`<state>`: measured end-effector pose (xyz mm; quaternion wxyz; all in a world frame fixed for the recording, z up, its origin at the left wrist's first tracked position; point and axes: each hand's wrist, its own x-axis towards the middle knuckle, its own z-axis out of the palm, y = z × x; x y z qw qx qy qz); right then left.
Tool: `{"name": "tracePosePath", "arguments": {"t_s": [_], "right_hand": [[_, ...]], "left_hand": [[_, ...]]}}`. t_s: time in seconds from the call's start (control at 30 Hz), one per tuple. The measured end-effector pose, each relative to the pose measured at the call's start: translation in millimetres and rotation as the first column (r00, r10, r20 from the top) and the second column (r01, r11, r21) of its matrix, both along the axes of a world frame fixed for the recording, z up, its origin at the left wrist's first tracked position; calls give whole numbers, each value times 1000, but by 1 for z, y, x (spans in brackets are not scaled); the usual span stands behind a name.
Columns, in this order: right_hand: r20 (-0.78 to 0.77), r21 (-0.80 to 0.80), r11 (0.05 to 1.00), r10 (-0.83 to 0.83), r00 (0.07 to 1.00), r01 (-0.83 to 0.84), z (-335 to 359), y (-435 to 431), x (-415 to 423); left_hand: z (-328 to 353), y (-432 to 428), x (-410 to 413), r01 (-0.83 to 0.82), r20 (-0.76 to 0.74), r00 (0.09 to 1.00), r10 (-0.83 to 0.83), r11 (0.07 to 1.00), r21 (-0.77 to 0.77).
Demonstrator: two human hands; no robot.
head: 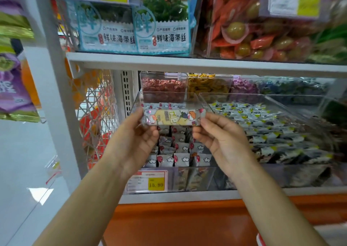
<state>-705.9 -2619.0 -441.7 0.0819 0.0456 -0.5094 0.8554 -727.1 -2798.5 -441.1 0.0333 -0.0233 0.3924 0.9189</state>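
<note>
A small snack packet [173, 117] with cartoon print and a yellow band is held flat between both hands, above a clear bin [137, 101] on the lower shelf. My left hand [139, 135] pinches its left end. My right hand [216, 135] pinches its right end. Beneath it the bin holds several like packets [180, 152] standing in rows.
A second clear bin [272, 99] of grey-and-yellow packets lies to the right. Small bins of red, yellow and purple sweets [163, 85] stand behind. A price tag [147, 183] is on the bin front. The upper shelf [169, 62] carries seaweed packs [161, 32]. An orange base [187, 219] runs below.
</note>
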Motion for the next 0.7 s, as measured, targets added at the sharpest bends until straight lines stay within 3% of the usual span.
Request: {"name": "tracePosePath", "arguments": {"t_s": [0.2,0.3,0.43,0.57,0.63,0.7], "right_hand": [[-28,3,992,-129,991,129,2,5,-1],[-18,-48,991,-124,992,123,3,5,-2],[-10,-133,987,-93,996,91,3,4,-4],[-16,-140,986,-98,995,95,0,5,-5],[-60,-57,991,-121,991,118,-1,6,-6],[-116,53,986,-150,982,157,-1,8,-7]], "left_hand": [[-3,5,6,-204,-265,958,105,903,-378],[-2,7,9,-254,-329,939,101,848,-465],[0,13,14,-398,-429,894,128,668,-629],[3,17,18,-497,-533,838,116,563,-660],[3,17,19,-471,-519,849,99,589,-657],[3,15,19,-356,-439,897,53,676,-646]]}}
